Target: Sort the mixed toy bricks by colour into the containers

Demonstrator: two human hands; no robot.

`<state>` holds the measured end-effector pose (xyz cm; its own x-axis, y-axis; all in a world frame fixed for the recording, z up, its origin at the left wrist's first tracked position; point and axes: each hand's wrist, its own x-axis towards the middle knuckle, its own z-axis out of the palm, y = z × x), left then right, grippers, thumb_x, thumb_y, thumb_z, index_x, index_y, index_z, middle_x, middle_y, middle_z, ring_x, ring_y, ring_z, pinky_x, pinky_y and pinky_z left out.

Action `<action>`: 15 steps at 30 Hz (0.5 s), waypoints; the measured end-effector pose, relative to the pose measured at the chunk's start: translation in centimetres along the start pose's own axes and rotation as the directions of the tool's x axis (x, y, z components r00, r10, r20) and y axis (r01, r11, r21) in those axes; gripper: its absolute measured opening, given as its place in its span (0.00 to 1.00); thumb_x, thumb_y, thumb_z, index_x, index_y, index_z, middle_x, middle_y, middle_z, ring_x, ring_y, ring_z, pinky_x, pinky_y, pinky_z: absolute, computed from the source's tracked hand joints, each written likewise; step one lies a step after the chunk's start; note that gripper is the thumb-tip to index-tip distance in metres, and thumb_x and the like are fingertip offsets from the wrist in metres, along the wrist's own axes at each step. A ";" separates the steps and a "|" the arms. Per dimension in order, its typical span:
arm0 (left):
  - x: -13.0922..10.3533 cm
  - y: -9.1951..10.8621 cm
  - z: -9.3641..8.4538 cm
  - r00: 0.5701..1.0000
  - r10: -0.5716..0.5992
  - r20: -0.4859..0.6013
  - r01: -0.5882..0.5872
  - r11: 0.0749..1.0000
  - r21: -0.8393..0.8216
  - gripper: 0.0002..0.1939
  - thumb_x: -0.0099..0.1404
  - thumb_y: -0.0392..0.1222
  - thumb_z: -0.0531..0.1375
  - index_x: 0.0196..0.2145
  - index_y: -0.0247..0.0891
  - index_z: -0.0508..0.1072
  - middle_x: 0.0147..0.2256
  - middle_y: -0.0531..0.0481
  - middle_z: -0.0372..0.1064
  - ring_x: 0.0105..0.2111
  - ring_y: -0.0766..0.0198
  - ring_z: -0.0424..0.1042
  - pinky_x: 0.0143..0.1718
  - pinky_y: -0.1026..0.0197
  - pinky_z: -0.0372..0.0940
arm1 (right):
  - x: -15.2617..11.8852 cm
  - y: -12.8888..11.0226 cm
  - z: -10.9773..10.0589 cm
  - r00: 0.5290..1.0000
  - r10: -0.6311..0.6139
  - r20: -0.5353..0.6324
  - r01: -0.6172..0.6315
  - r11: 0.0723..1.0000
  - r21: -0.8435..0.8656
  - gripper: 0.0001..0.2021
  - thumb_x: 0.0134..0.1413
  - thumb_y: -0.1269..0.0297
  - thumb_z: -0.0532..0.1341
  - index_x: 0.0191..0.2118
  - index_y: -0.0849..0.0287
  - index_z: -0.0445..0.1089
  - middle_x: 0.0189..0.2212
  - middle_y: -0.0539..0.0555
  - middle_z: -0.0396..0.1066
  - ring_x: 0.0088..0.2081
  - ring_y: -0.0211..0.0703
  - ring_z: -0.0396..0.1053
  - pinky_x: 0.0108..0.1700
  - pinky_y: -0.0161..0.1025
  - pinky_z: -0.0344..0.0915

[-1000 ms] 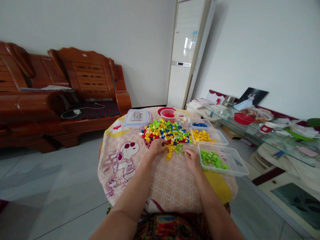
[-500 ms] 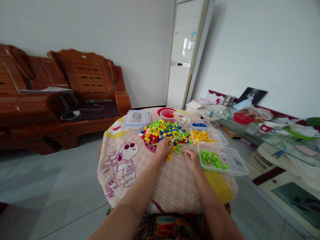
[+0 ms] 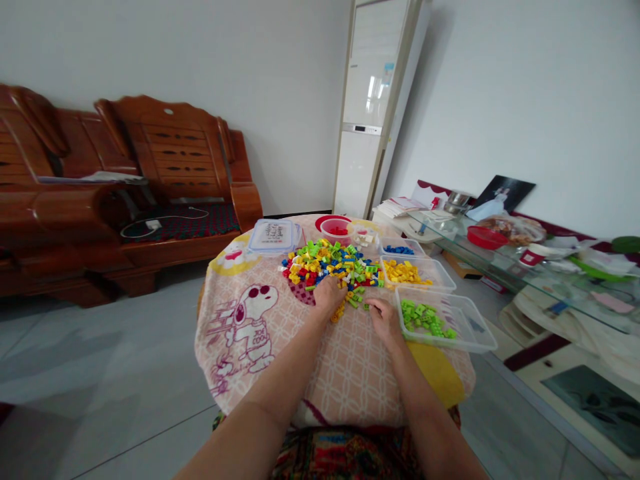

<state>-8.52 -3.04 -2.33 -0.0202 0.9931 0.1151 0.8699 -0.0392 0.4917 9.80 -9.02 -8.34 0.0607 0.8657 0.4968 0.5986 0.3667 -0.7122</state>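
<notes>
A mixed heap of plastic toy bricks [image 3: 327, 257] in yellow, green, blue, red and white lies mid-table. My left hand [image 3: 329, 293] is at its near edge, fingers curled down; what they hold, if anything, is hidden. Yellow bricks [image 3: 339, 312] lie just under that hand, and loose green bricks [image 3: 356, 297] sit between both hands. My right hand [image 3: 385, 319] rests low over the cloth with its fingers closed, a green brick [image 3: 367, 307] at the fingertips. Beside it stands a clear box of green bricks [image 3: 473, 339].
Behind that are a clear box with yellow bricks [image 3: 445, 283] and one with blue bricks [image 3: 419, 247]. A round tub [image 3: 327, 229] holds red bricks, beside white bricks [image 3: 367, 239]. A lidded box [image 3: 273, 237] stands far left. A glass-topped cabinet [image 3: 525, 280] borders the right.
My left hand has shifted slightly to the right, its fingers turning toward the loose green bricks. My right hand is nearly still.
</notes>
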 end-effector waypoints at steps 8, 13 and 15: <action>-0.3 -1.3 -0.4 0.997 -0.005 -0.075 -0.012 0.974 -0.228 0.10 0.62 0.43 0.65 0.40 0.38 0.79 0.40 0.45 0.80 0.42 0.57 0.77 0.40 0.63 0.64 | 0.0 0.0 0.0 1.000 -0.001 -0.010 0.001 1.000 0.004 0.15 0.53 0.69 0.55 0.36 0.55 0.80 0.38 0.57 0.81 0.42 0.50 0.77 0.49 0.47 0.72; -0.1 -1.9 -0.3 0.992 0.007 -0.129 -0.055 0.925 -0.376 0.08 0.60 0.38 0.66 0.39 0.35 0.79 0.37 0.47 0.80 0.37 0.62 0.76 0.39 0.64 0.64 | 0.0 0.0 0.0 1.000 -0.001 -0.003 0.001 1.000 -0.001 0.14 0.53 0.69 0.56 0.36 0.55 0.80 0.38 0.58 0.81 0.42 0.50 0.77 0.49 0.46 0.72; 0.0 -1.9 -0.4 0.989 0.016 -0.148 -0.076 0.908 -0.411 0.08 0.61 0.38 0.66 0.39 0.35 0.79 0.38 0.47 0.80 0.36 0.63 0.76 0.39 0.65 0.64 | 0.0 0.0 0.1 1.000 0.003 0.000 -0.003 1.000 -0.007 0.14 0.53 0.69 0.56 0.36 0.56 0.80 0.38 0.58 0.81 0.43 0.50 0.77 0.49 0.46 0.72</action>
<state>-10.39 -3.05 -2.90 -0.0792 0.9652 0.2493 0.5891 -0.1565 0.7928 9.74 -9.00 -8.33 0.0625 0.8671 0.4942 0.6037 0.3615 -0.7105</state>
